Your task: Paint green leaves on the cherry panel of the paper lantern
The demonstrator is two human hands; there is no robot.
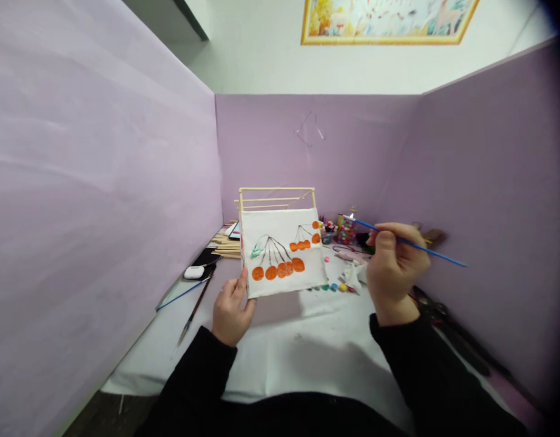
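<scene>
Painted panel point(283, 252), white with orange fruits and mounted on a stick frame point(276, 197), was held upright above the middle of the desk point(307, 349). Left hand point(232, 306) pinched its lower left corner, thumb on the front. Right hand point(395, 267), right of the panel and apart from it, had its fingers closed around a blue paintbrush point(425, 250). Loose sticks point(226, 246) and a white earbud case point(194, 272) lay near the desk's left edge.
</scene>
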